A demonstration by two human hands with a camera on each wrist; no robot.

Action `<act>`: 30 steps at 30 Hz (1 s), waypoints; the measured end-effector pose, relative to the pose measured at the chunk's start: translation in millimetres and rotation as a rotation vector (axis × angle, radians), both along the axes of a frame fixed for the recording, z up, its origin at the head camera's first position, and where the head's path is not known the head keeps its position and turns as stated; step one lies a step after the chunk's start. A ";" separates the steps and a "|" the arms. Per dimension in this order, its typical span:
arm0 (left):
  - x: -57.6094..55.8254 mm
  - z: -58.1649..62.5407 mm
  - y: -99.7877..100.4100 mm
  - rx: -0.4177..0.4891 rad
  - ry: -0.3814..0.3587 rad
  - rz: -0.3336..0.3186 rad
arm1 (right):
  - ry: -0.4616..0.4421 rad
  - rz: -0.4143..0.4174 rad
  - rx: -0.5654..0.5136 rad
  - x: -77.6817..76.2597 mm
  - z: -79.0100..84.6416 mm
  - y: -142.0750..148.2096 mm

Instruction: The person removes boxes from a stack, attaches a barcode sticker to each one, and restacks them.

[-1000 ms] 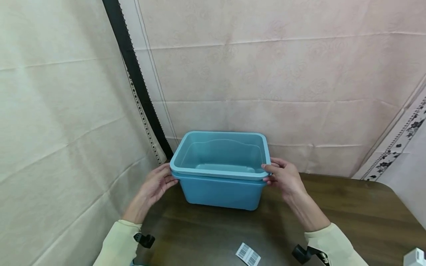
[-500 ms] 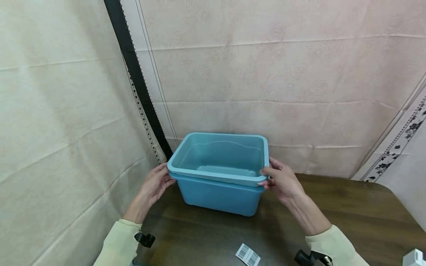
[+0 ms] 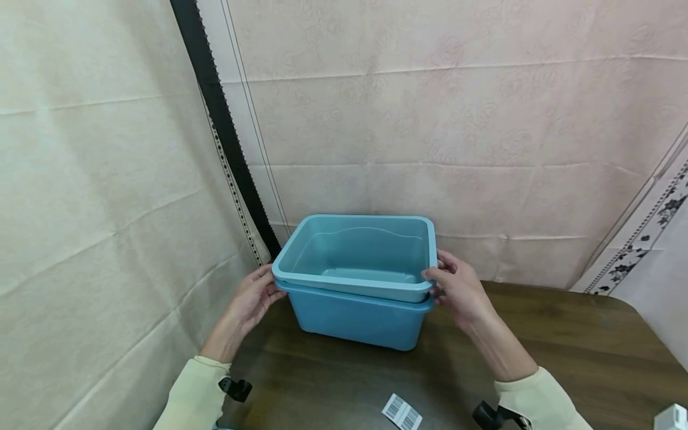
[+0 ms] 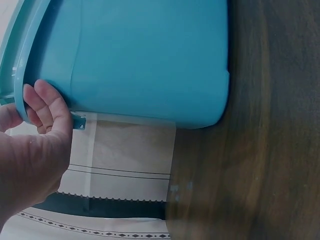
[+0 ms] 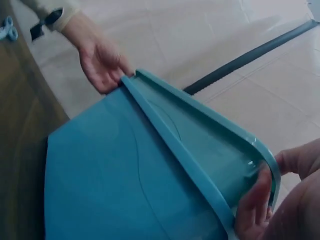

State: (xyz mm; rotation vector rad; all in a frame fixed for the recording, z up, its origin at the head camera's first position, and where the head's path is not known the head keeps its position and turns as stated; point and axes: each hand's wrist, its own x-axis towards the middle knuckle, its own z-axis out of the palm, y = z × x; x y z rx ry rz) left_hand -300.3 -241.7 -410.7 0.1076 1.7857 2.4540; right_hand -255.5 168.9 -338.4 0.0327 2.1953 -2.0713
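Observation:
Two blue plastic bins stand nested on the table. The upper bin shows nothing inside and sits tilted, its right end raised out of the lower bin. At the left end, my left hand holds the stacked rims; in the left wrist view its fingers curl under the lower bin's rim, thumb near the upper one. On the right, my right hand grips the upper bin's rim, thumb over the edge. The right wrist view shows a wedge-shaped gap between both rims, widest near my right fingers.
A white barcode label lies on the brown wooden table in front of the bins. A small white box is at the lower right. Patterned cloth hangs behind and to the left. Light-blue looped handles lie on the table.
Both bins have shifted slightly toward me at the right end. The upper bin's right end has risen, widening the gap above the lower rim. My left hand stays nearly in place.

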 end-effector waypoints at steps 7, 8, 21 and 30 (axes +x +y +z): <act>0.4 -0.4 -0.3 -0.008 0.001 -0.004 | 0.001 0.006 -0.051 2.1 6.8 -0.2; 0.4 -0.4 -0.4 -0.011 0.002 -0.004 | -0.009 0.012 -0.090 1.8 7.6 -0.6; 2.0 -2.2 -2.6 -0.005 0.015 -0.020 | -0.029 -0.018 -0.296 -1.5 -3.4 -6.8; 2.5 -2.5 -4.5 0.017 0.021 -0.030 | -0.022 -0.015 -0.367 -2.5 -4.6 -4.5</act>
